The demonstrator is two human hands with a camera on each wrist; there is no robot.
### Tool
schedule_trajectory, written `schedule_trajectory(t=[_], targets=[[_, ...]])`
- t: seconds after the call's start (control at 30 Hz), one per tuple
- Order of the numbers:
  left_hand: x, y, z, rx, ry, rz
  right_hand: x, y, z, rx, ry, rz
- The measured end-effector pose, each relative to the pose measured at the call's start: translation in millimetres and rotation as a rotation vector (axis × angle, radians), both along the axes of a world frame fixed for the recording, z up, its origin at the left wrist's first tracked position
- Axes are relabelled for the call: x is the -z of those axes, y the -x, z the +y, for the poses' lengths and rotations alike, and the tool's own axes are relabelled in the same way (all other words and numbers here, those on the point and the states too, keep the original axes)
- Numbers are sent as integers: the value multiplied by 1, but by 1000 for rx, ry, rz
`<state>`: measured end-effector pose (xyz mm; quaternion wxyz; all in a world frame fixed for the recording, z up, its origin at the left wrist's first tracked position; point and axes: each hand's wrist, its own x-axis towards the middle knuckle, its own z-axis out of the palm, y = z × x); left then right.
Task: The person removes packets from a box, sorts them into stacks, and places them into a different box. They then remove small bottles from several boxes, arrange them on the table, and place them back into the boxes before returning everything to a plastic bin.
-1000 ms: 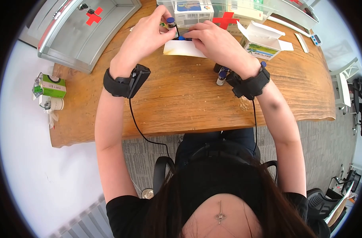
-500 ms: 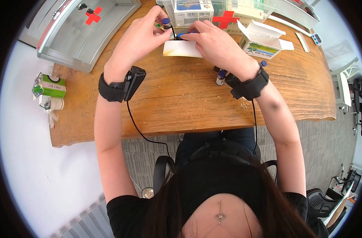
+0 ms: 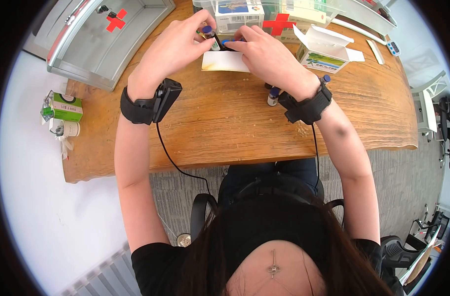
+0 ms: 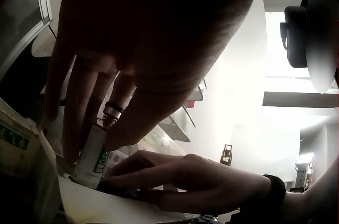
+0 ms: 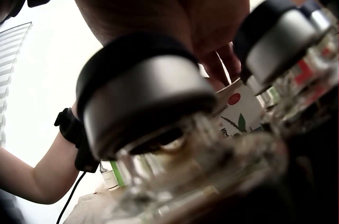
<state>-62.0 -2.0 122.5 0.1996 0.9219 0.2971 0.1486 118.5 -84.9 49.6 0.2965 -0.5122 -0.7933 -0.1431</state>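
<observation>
Over an opened carton, my left hand point(image 3: 173, 52) pinches a small glass vial point(image 3: 211, 37) with a blue cap between thumb and fingers. The vial tilts, its lower end at the opening; in the left wrist view its white label point(image 4: 94, 152) shows. A white flap point(image 3: 226, 61) folds out toward me from the carton. My right hand point(image 3: 272, 54) reaches into the same opening, fingers extended beside more blue-capped vials, fingertips partly hidden. Near my right wrist a blue-capped vial point(image 3: 273, 97) stands on the table. In the right wrist view, metal-rimmed vials point(image 5: 148, 97) loom large and blurred.
A second open carton point(image 3: 326, 58) stands to the right. Behind is a clear plastic bin point(image 3: 210, 22) with boxes and a red cross. The silver medicine case point(image 3: 99, 49) occupies the back left. A green-white box point(image 3: 67, 107) sits at the left edge; another vial point(image 3: 325, 79) stands beyond my right wrist.
My left hand with the vial has shifted left, then lowered slightly, and the vial now tilts more toward the opening. The right hand has barely moved.
</observation>
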Motion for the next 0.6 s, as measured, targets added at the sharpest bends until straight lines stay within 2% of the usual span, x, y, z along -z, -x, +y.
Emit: schedule_trajectory(t=[0.1,0.17,0.27,0.37,0.47,0.6], targets=[[5,-2,6,33,10,-16,-1,0,0,8,3,-8],[16,-7,10,114,-103,63,-1,0,0,1,4,-13],[16,-12,2,96,-210,118,0,0,0,11,10,-14],[23,-7,6,114,-226,-2,-2,0,-1,10,37,6],[19,-6,7,80,-121,54,-7,-1,-3,-6,87,53],[16,-9,6,92,-100,102,-11,-3,-4,-22,97,158]])
